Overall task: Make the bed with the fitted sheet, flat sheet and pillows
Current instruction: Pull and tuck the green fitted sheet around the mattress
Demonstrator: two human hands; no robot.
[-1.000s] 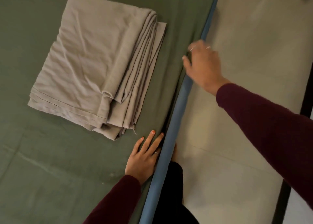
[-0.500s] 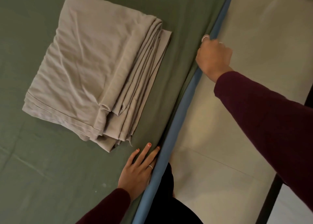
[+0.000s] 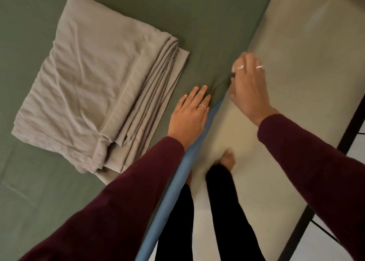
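Head view, looking down over the side of a bed. Nearest are the person's black-clad legs and a bare foot (image 3: 229,159) on the pale floor (image 3: 296,83), standing just beside the blue bed edge (image 3: 177,181). Two dark red sleeves reach forward. The left hand (image 3: 189,116) lies flat on the green fitted sheet (image 3: 197,13) right at the mattress edge, fingers straight and close together, pressing the cloth down. The right hand (image 3: 248,89), blurred, is at the same edge a little further along, fingers bent downward where the green cloth puckers; whether it actually pinches the sheet cannot be told.

Further off, on top of the mattress and near the left hand but not touching it, lies the flat sheet (image 3: 94,87): beige, folded into a thick, rumpled square, its many layered edges facing the hands.

As a judgement, the fitted sheet looks nearly done, stretched smooth over all the mattress that shows, with this side edge being tucked. The flat sheet has yet to be unfolded and spread. No pillows are in view, so that step seems to lie ahead.
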